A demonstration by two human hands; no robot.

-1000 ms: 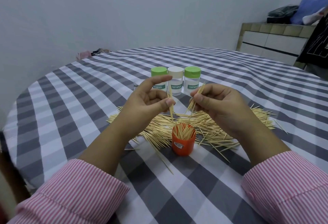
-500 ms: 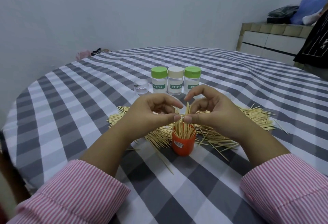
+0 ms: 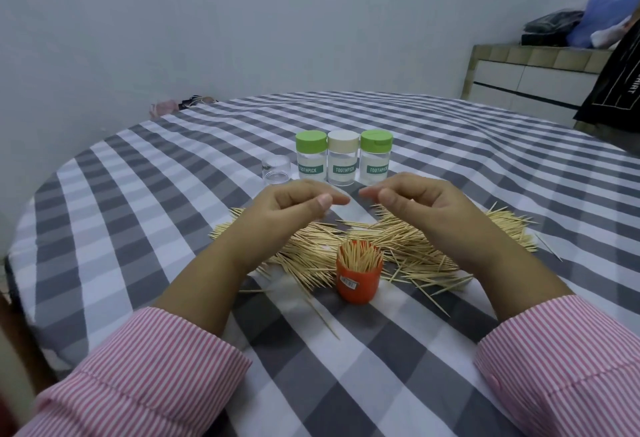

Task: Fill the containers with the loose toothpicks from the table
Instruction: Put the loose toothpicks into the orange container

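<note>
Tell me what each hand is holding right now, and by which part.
Nothing. The left hand and right hand hover with loosely curled fingers above the toothpick pile, behind the orange cup.

Place: a home, likely a dining room.
Table (image 3: 450,145): round, under a grey-and-white checked cloth, beneath both hands.
Cabinet (image 3: 530,79): tiled top, white drawers, far beyond the right hand (image 3: 426,208).
Bags (image 3: 609,10): heaped on that cabinet.

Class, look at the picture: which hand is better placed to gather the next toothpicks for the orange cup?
Probably the right hand: it hovers empty over the denser pile just behind the orange cup. Left hand is a close second.
</note>
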